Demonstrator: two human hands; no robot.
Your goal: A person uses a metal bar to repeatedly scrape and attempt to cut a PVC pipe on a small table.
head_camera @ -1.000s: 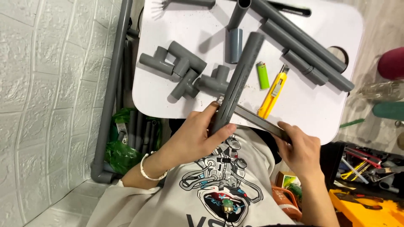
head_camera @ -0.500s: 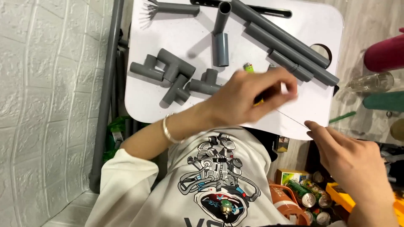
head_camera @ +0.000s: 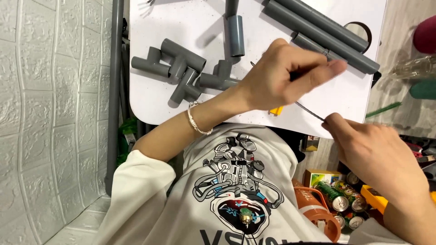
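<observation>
Grey PVC tee fittings [head_camera: 181, 72] lie clustered at the table's left, a short pipe stub [head_camera: 236, 29] just beyond. Centre now: left hand [head_camera: 281, 77] curled narrow over the white table [head_camera: 150, 95], fingers closed on something mostly hidden, a yellow tool [head_camera: 276, 110] peeking beneath. Thin dark blade [head_camera: 311, 111] spans to the right hand [head_camera: 377, 154], pinched at its tip. Risk, I'd say: that springy strip slips from the pinch or nicks a finger. Long pipes [head_camera: 327, 27] sit near the far edge.
</observation>
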